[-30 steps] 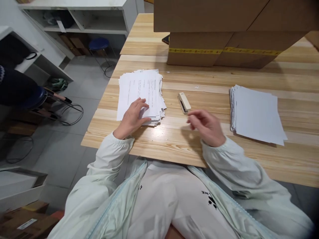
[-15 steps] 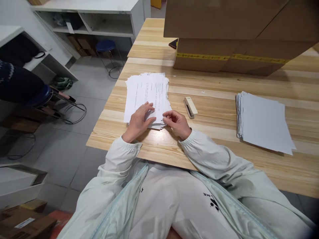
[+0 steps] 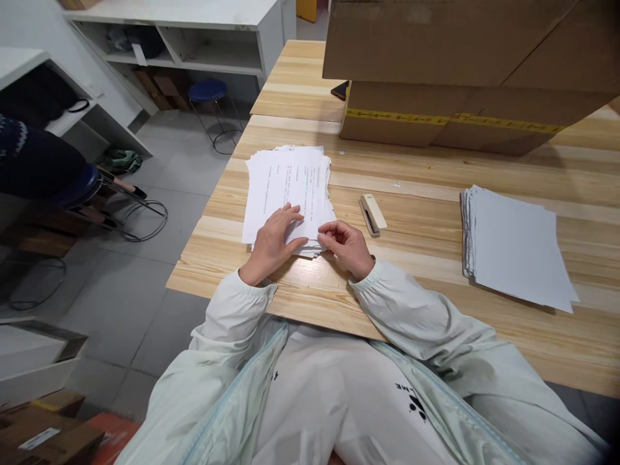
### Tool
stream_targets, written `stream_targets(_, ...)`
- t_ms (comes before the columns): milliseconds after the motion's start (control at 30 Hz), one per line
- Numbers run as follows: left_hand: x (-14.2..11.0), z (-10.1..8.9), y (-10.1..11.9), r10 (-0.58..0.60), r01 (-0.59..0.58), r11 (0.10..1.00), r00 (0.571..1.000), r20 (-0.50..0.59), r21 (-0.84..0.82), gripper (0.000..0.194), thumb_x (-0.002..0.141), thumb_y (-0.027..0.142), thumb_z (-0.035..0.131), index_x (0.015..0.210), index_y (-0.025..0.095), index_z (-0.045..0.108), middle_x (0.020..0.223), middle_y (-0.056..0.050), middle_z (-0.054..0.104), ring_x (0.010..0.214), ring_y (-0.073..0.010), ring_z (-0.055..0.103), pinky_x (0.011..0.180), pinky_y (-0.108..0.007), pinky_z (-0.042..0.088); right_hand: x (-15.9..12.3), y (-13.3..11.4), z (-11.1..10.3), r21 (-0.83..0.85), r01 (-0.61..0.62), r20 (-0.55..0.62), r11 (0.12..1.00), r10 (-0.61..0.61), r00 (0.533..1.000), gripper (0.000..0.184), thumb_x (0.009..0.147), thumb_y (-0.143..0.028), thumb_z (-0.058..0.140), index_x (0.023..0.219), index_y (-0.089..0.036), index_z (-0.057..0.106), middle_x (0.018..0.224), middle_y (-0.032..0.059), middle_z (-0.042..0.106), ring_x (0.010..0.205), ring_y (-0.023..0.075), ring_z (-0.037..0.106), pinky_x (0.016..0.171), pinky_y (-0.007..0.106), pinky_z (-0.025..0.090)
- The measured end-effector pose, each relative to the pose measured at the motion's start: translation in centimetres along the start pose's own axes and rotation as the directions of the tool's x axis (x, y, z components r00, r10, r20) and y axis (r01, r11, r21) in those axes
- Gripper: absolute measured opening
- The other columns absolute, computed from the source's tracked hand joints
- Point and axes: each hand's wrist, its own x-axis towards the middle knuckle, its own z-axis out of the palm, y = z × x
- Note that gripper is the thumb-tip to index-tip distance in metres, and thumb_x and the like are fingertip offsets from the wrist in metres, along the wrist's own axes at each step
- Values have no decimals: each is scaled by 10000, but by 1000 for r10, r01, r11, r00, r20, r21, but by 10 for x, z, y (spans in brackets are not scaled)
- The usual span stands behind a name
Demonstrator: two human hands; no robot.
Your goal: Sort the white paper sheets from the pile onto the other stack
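Note:
A stack of printed paper sheets [image 3: 271,194] lies on the wooden table in front of me, its edges uneven. My left hand [image 3: 277,240] rests on the stack's near part, fingers spread over the top sheet. At the near right corner, my right hand [image 3: 347,244] has its thumb and forefinger pinched on the paper; how many sheets are between them I cannot tell. Just right of the stack lies a cream stapler [image 3: 374,213], touched by neither hand. Farther right sits a second pile of paper [image 3: 516,245], its top sheet blank.
Large cardboard boxes [image 3: 397,110] with yellow tape stand at the table's back right. A dark phone [image 3: 340,90] lies beside them. The table's [image 3: 194,265] left edge drops to a tiled floor. A blue stool [image 3: 207,90] and a seated person [image 3: 39,155] are at the left.
The whole view has shifted slightly, so the table items appear a little lower. Both hands keep nearly the same pose on the stack.

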Motion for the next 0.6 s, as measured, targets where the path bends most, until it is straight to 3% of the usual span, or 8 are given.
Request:
stream_targets(500,1,-1,5,-36,36,999,999,-9,-12,406,832,330,748,1188,206,599,1391,-113,636,1395,-277,515,1145,-479,452,0,-11,8,-85,-11,-38,996,8,999,237,687,-333,762,836,-183,655,631,-60,487,553,80,388,527,251,317)
stream_targets(600,1,2,8,-101,97,993,992,-77,-61,231,882,313,685,1086,212,644,1298,-90,701,1340,-254,574,1101,-437,486,-2,-13,12,-81,-10,-72,997,5,997,269,681,-371,784,809,-182,641,613,-68,462,550,76,368,529,252,302)
